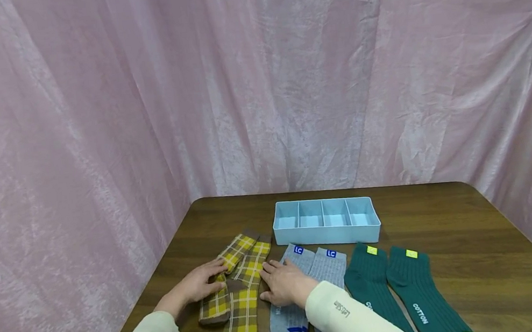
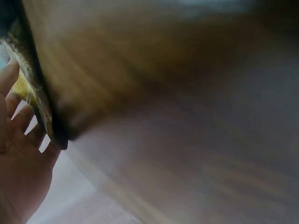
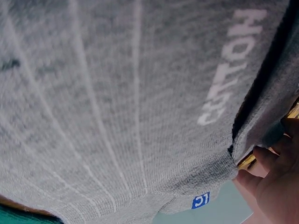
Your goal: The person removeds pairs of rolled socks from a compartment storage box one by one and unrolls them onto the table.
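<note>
A pair of yellow-and-brown plaid socks [image 1: 247, 303] lies on the table's left part, one sock partly over the other. My left hand [image 1: 196, 285] rests at their left side, its fingers extended onto the plaid fabric. My right hand [image 1: 285, 284] lies over the left sock of a grey pair [image 1: 328, 267], with its fingertips beside the right plaid sock. In the right wrist view, the grey knit with white lettering [image 3: 229, 70] fills most of the picture, and the right hand [image 3: 275, 182] shows at the edge. The left wrist view is blurred around the left hand [image 2: 25, 161].
Behind the grey socks stands a light blue box [image 1: 328, 234] divided into several compartments. To the right lies a pair of green socks [image 1: 412, 286] with yellow tags. The brown wooden table [image 1: 478, 241] has rounded far corners, and a pink curtain [image 1: 257, 80] hangs behind it.
</note>
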Tool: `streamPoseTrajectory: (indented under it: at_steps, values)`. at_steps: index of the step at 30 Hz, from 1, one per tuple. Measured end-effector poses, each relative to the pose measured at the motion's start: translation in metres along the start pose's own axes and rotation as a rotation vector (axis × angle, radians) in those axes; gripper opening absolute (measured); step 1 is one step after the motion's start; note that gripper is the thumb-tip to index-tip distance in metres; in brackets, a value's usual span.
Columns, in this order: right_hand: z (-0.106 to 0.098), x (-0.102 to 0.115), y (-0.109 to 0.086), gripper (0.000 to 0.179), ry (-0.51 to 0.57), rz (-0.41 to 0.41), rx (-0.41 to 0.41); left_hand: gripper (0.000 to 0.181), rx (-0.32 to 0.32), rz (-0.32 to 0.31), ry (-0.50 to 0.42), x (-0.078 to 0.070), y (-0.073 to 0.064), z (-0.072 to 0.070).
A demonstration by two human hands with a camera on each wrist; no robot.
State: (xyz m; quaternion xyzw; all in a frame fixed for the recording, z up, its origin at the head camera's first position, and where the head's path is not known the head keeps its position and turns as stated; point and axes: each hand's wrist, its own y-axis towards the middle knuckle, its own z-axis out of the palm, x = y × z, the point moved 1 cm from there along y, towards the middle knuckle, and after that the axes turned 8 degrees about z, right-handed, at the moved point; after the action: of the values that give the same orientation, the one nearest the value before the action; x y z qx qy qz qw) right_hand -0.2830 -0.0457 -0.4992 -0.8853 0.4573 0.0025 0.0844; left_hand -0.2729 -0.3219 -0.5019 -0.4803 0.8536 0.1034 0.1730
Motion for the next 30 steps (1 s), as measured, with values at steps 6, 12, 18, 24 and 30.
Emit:
streamPoseTrajectory:
  at_steps: [6,12,18,24,30]
  values:
    - [0.000,0.001,0.000,0.065,0.003,0.001,0.001,0.071,0.037,-0.081,0.018,-0.002,-0.015,-0.002]
    - [0.000,0.002,0.000,0.065,0.008,0.002,-0.003,0.090,0.094,-0.134,-0.011,-0.005,-0.025,-0.004]
    - [-0.001,0.000,0.001,0.066,0.005,0.008,-0.001,0.093,0.120,-0.163,-0.089,-0.011,-0.031,-0.006]
    - [0.001,-0.001,0.000,0.067,0.041,0.010,0.004,0.089,0.107,-0.189,-0.083,-0.014,-0.028,-0.008]
    - [-0.009,-0.013,-0.010,0.069,0.209,-0.057,-0.105,0.067,-0.022,-0.177,0.084,-0.019,-0.008,-0.023]
